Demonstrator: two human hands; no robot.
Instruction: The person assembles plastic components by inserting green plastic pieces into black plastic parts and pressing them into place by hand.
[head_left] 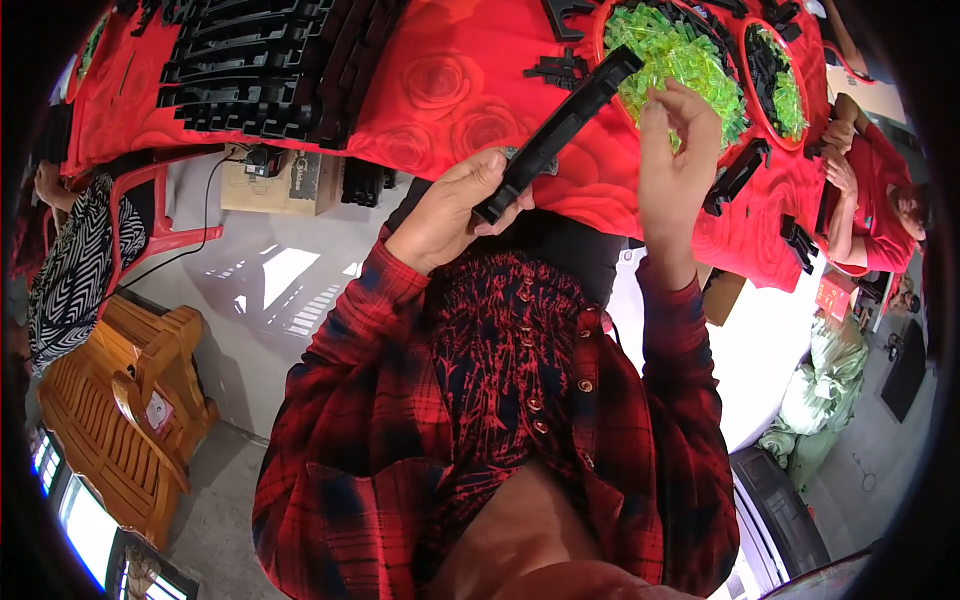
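My left hand (pixel 462 205) is closed round the near end of a long black plastic strip-shaped part (pixel 560 130), which slants up and away to the right above the red tablecloth. My right hand (pixel 680 150) is raised over the near edge of a red-rimmed basin, its fingers curled and the thumb bent in toward them. Whatever those fingertips pinch, if anything, is too small to make out. In the basin lies a heap of small translucent green pieces (pixel 690 68). The two hands are apart, and the right does not touch the black part.
Rows of similar black parts (pixel 240 75) are stacked at the far left of the table. A second basin (pixel 775 85) holds black and green pieces. Loose black parts (pixel 738 178) lie to the right. Co-workers sit on both sides; a person in red (pixel 880 200) is at the right.
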